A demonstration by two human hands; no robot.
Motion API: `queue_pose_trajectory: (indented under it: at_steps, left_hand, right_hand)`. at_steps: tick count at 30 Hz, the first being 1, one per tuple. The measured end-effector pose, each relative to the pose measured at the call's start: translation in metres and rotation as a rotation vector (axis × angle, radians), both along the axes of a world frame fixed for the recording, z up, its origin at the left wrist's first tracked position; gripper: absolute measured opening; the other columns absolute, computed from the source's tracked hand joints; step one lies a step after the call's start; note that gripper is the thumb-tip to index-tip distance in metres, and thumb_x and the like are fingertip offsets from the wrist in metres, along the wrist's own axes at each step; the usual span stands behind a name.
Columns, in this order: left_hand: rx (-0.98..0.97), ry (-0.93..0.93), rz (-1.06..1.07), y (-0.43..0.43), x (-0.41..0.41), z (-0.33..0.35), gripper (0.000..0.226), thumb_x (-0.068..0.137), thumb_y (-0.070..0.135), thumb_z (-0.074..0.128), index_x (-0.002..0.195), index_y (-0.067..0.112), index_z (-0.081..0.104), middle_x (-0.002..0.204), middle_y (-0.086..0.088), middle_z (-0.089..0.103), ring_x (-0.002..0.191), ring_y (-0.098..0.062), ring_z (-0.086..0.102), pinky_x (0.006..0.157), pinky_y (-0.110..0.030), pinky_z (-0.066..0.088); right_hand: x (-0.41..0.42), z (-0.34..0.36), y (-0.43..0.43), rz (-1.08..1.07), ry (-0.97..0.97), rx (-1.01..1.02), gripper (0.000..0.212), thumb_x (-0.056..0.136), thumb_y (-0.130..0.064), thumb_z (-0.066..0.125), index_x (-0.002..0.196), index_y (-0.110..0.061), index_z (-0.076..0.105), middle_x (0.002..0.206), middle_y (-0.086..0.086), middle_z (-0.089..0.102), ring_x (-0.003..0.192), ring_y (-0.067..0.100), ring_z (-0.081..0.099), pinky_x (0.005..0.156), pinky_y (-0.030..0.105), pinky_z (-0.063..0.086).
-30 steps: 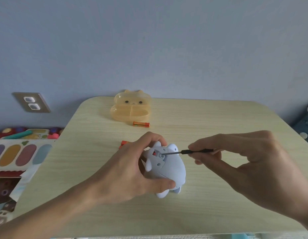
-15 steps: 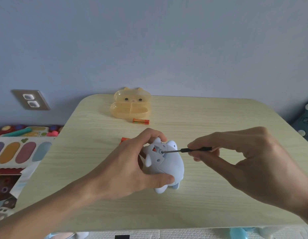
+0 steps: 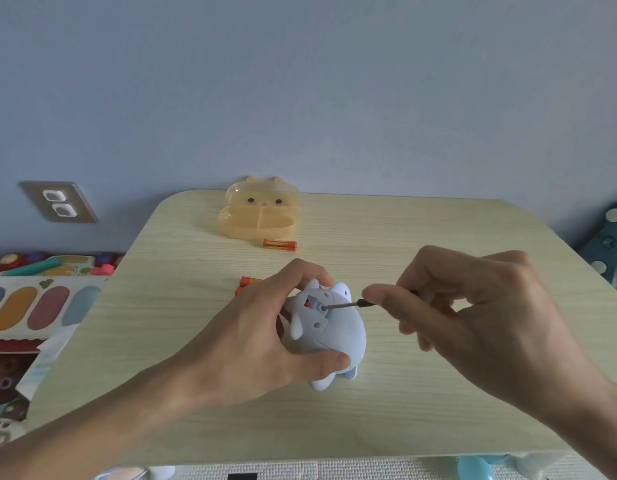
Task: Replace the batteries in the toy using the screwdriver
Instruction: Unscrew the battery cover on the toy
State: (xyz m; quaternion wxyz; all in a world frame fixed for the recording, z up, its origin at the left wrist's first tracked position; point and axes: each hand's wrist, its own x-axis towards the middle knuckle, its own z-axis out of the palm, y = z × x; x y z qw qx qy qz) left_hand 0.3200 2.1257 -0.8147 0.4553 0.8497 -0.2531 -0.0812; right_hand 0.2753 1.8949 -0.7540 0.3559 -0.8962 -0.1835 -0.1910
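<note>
Two bare hands work over a pale wooden table in the head view. The left hand wraps around a small blue-grey toy, its fingers curled closed over the far side and the thumb pressed against the near lower side, so the toy is held on its side just above or on the table; which of the two cannot be told. The right hand pinches a thin screwdriver between thumb and fingers, closed narrowly on its dark handle. The metal shaft runs level to the left, and its tip sits in a round hole on the toy's underside, beside an opening where something red shows.

Behind the left hand, partly hidden by it, lie red-orange batteries on the table. Farther back sits a translucent orange box shaped like an animal face, lid up; its two compartments look empty, though the tinted plastic makes that uncertain. One more orange battery lies just in front of the box, apart from it.

On the wall to the left is a socket plate.
</note>
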Motion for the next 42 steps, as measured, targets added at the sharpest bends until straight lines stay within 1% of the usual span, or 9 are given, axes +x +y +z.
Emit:
queue_pose_trajectory:
  at_steps: [6, 10, 13, 17, 25, 28, 32, 36, 42]
  left_hand:
    - [-0.013, -0.003, 0.02, -0.002, 0.0, 0.001, 0.057, 0.071, 0.041, 0.095, 0.112, 0.041, 0.056, 0.093, 0.028, 0.064, 0.072, -0.005, 0.06, 0.059, -0.017, 0.05]
    - [-0.024, 0.006, 0.028, -0.003, 0.002, 0.003, 0.054, 0.072, 0.039, 0.095, 0.11, 0.04, 0.056, 0.088, 0.029, 0.063, 0.068, -0.004, 0.059, 0.058, -0.013, 0.045]
    - [-0.009, -0.001, 0.03, -0.003, 0.002, 0.004, 0.055, 0.072, 0.041, 0.095, 0.11, 0.043, 0.056, 0.09, 0.031, 0.063, 0.07, -0.004, 0.059, 0.059, -0.014, 0.047]
    - [0.007, -0.013, 0.031, -0.004, 0.002, 0.003, 0.056, 0.071, 0.045, 0.095, 0.111, 0.045, 0.055, 0.096, 0.028, 0.064, 0.074, -0.004, 0.061, 0.063, -0.015, 0.047]
    - [0.009, -0.024, 0.028, -0.008, 0.002, 0.001, 0.058, 0.071, 0.047, 0.094, 0.112, 0.042, 0.054, 0.094, 0.023, 0.066, 0.074, -0.006, 0.064, 0.061, -0.016, 0.047]
    - [0.003, -0.014, 0.045, -0.007, 0.002, 0.001, 0.058, 0.071, 0.045, 0.094, 0.113, 0.039, 0.055, 0.095, 0.024, 0.066, 0.075, -0.006, 0.064, 0.062, -0.016, 0.047]
    - [0.003, 0.002, 0.056, -0.007, 0.003, 0.002, 0.058, 0.071, 0.044, 0.095, 0.113, 0.039, 0.055, 0.095, 0.026, 0.066, 0.073, -0.004, 0.063, 0.066, -0.021, 0.046]
    - [0.016, 0.003, 0.067, -0.007, 0.004, 0.002, 0.057, 0.071, 0.045, 0.094, 0.111, 0.041, 0.055, 0.091, 0.03, 0.065, 0.07, -0.002, 0.061, 0.065, -0.017, 0.043]
    - [0.008, 0.007, 0.065, -0.007, 0.004, 0.001, 0.059, 0.07, 0.045, 0.095, 0.114, 0.038, 0.055, 0.092, 0.027, 0.066, 0.071, -0.005, 0.063, 0.068, -0.022, 0.045]
  right_hand:
    - [0.0, 0.0, 0.004, -0.015, 0.068, 0.107, 0.015, 0.085, -0.036, 0.076, 0.082, -0.026, 0.066, 0.061, -0.006, 0.07, 0.043, 0.013, 0.067, 0.048, 0.023, 0.051]
    - [-0.003, 0.005, -0.004, 0.036, 0.15, 0.112, 0.004, 0.089, -0.029, 0.071, 0.092, -0.026, 0.073, 0.074, -0.016, 0.079, 0.064, 0.003, 0.077, 0.056, 0.029, 0.054]
    - [-0.004, 0.005, -0.013, 0.05, 0.153, 0.023, 0.014, 0.095, -0.018, 0.063, 0.1, -0.023, 0.075, 0.082, -0.02, 0.08, 0.069, -0.004, 0.077, 0.057, 0.03, 0.058]
    - [-0.003, 0.008, -0.015, 0.016, 0.129, -0.019, 0.013, 0.094, -0.028, 0.066, 0.091, -0.027, 0.078, 0.078, -0.021, 0.079, 0.059, -0.005, 0.073, 0.055, 0.01, 0.052]
    - [0.002, -0.001, -0.006, -0.121, -0.068, -0.125, 0.032, 0.099, -0.036, 0.065, 0.069, -0.023, 0.066, 0.044, -0.003, 0.056, 0.05, 0.017, 0.06, 0.048, 0.024, 0.045]
    - [0.002, 0.0, -0.004, -0.064, 0.026, -0.014, 0.006, 0.096, -0.031, 0.068, 0.098, -0.026, 0.07, 0.055, -0.01, 0.067, 0.051, 0.007, 0.065, 0.051, 0.019, 0.051]
    - [0.0, 0.007, -0.006, 0.028, 0.145, 0.115, 0.009, 0.089, -0.034, 0.07, 0.086, -0.026, 0.072, 0.067, -0.007, 0.075, 0.054, 0.011, 0.072, 0.052, 0.014, 0.052]
    - [-0.001, 0.006, -0.014, 0.063, 0.224, 0.097, 0.016, 0.092, -0.009, 0.07, 0.097, -0.022, 0.077, 0.078, -0.012, 0.08, 0.064, 0.007, 0.077, 0.059, 0.013, 0.056]
    - [0.0, 0.006, -0.012, -0.006, 0.164, -0.038, 0.02, 0.093, -0.035, 0.063, 0.078, -0.027, 0.074, 0.066, -0.013, 0.075, 0.053, 0.006, 0.073, 0.05, 0.012, 0.051]
